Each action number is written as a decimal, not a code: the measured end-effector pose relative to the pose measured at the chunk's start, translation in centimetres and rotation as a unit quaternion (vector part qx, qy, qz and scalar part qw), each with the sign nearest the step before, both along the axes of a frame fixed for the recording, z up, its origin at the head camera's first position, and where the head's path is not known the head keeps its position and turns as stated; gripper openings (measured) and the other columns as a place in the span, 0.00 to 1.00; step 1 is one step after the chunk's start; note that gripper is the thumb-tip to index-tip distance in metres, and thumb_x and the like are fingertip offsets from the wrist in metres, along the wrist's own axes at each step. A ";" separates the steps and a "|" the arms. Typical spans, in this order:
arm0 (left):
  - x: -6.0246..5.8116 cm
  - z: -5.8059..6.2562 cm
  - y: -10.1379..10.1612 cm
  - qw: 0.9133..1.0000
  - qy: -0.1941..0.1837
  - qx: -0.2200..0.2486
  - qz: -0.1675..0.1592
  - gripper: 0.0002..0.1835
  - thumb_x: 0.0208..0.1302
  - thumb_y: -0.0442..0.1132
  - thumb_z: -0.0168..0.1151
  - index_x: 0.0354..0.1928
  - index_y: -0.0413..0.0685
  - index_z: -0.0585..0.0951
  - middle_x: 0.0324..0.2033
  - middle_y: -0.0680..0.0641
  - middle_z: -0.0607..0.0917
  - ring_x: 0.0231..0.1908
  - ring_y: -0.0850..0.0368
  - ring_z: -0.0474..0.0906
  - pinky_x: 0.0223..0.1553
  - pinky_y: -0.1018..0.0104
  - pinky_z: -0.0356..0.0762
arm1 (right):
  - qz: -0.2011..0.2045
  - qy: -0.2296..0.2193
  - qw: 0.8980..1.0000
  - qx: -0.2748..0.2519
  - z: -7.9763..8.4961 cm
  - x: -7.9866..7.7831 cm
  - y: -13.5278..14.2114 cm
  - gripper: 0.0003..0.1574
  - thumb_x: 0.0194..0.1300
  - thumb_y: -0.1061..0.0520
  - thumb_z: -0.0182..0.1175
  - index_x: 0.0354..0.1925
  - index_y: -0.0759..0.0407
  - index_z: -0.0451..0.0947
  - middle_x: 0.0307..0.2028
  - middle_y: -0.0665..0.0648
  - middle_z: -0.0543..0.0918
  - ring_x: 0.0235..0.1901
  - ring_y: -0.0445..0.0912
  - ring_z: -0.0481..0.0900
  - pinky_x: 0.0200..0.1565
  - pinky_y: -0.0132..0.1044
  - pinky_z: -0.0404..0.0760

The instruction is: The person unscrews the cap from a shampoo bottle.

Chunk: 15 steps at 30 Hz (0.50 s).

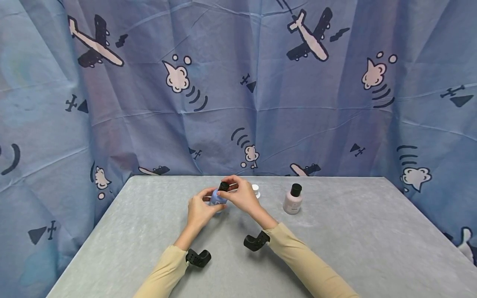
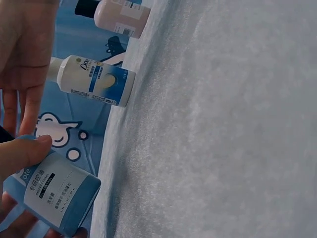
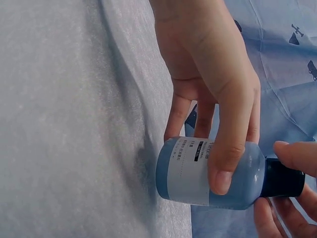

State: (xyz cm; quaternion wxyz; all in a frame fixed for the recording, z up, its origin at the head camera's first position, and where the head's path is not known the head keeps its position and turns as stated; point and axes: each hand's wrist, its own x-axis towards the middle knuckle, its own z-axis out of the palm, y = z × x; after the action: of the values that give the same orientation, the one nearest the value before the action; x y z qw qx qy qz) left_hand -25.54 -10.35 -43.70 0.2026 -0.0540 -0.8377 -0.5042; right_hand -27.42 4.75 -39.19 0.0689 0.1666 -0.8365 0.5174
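A small blue bottle (image 1: 217, 199) with a white label and a black cap (image 3: 282, 178) is held between both hands, leaning slightly. My left hand (image 1: 198, 210) grips its body, the thumb lying across the label side in the right wrist view. At the top, my right hand (image 1: 243, 197) pinches the cap between thumb and fingers. Whether the base touches the table cannot be told. Partly behind the right hand stands a white Dove bottle (image 2: 94, 79) with a blue and white label. A pale pink bottle (image 1: 292, 203) with a black cap stands upright further right.
The light grey table (image 1: 335, 248) reaches back to a blue curtain (image 1: 220, 91) printed with planes and clouds. Each wrist wears a black strap-on camera, one (image 1: 198, 258) at the left and another (image 1: 256, 241) at the right.
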 end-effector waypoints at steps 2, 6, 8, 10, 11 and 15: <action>0.0 -0.1 -0.1 1.000 0.003 -0.001 -0.005 0.27 0.40 0.40 0.80 0.48 0.47 0.84 0.38 0.43 0.88 0.38 0.49 0.85 0.37 0.58 0.81 | 0.002 0.002 1.000 0.002 -0.1 -0.1 0.0 0.22 0.54 0.56 0.71 0.48 0.58 0.80 0.43 0.58 0.84 0.41 0.50 0.83 0.38 0.37 0.82; 0.0 -0.2 -0.2 1.000 0.002 0.007 -0.020 0.27 0.41 0.40 0.79 0.48 0.47 0.84 0.40 0.42 0.88 0.39 0.48 0.85 0.36 0.60 0.81 | 0.012 0.010 1.000 0.006 -0.1 -0.1 0.2 0.22 0.54 0.58 0.70 0.48 0.59 0.80 0.42 0.59 0.86 0.40 0.49 0.83 0.41 0.37 0.82; 0.0 -0.2 -0.2 1.000 -0.001 0.012 -0.028 0.27 0.41 0.40 0.79 0.48 0.46 0.84 0.40 0.42 0.88 0.39 0.47 0.85 0.36 0.60 0.81 | 0.017 0.012 1.000 0.008 0.0 -0.1 0.3 0.22 0.54 0.59 0.70 0.49 0.60 0.80 0.42 0.59 0.86 0.40 0.49 0.83 0.42 0.38 0.82; 0.0 -0.2 -0.3 0.999 -0.007 0.014 -0.034 0.28 0.41 0.40 0.79 0.49 0.46 0.84 0.40 0.41 0.88 0.39 0.46 0.85 0.36 0.61 0.81 | 0.024 0.013 1.000 0.010 0.0 -0.1 0.3 0.22 0.54 0.60 0.70 0.49 0.60 0.80 0.43 0.59 0.86 0.40 0.50 0.84 0.42 0.38 0.82; 0.1 -0.1 -0.3 0.999 -0.009 0.014 -0.036 0.28 0.41 0.40 0.79 0.49 0.47 0.84 0.40 0.41 0.88 0.39 0.46 0.85 0.36 0.61 0.81 | 0.028 0.014 0.999 0.011 0.0 -0.1 0.4 0.21 0.54 0.61 0.70 0.49 0.60 0.80 0.42 0.60 0.86 0.40 0.50 0.84 0.42 0.38 0.83; 0.1 0.0 -0.4 0.999 -0.014 0.011 -0.045 0.28 0.41 0.40 0.79 0.50 0.46 0.83 0.40 0.40 0.88 0.39 0.46 0.85 0.35 0.61 0.81 | 0.041 0.008 0.999 0.010 0.1 -0.2 0.5 0.22 0.55 0.62 0.69 0.50 0.60 0.80 0.42 0.60 0.86 0.40 0.51 0.85 0.42 0.37 0.83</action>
State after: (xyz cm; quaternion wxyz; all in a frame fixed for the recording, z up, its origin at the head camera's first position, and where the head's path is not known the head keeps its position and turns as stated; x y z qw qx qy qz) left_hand -25.46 -10.77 -43.72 0.1684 -0.0826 -0.8317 -0.5225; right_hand -27.63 5.27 -39.05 0.0522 0.2059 -0.8337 0.5097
